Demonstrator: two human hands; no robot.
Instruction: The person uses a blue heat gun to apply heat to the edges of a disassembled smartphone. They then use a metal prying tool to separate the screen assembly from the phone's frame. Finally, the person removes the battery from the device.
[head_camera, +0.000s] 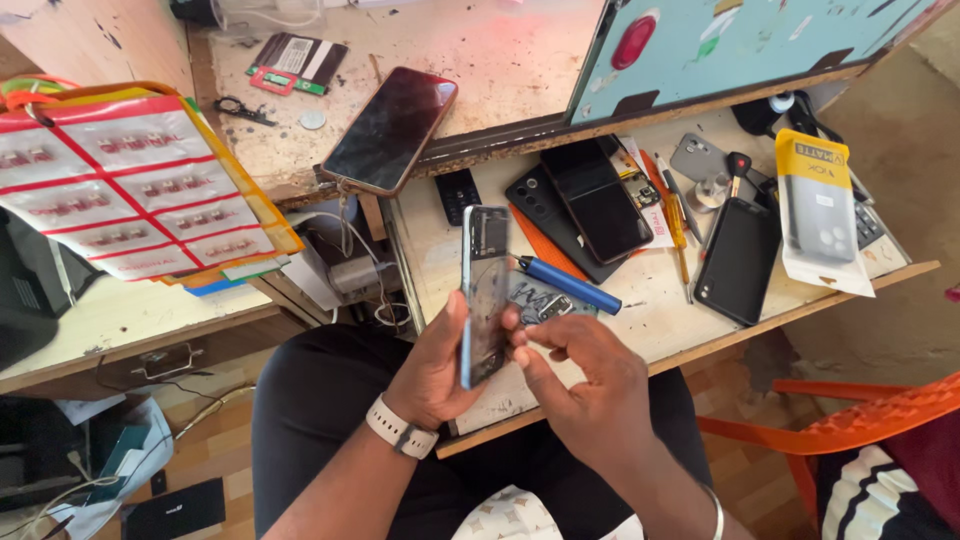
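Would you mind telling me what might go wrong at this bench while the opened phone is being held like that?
The opened phone is held on edge in the left hand above the lap, while the right hand works at its side; a slip could drop it. The dark phone overhangs the upper shelf's edge and might get knocked off. The blue screwdriver lies close to the hands and could roll.
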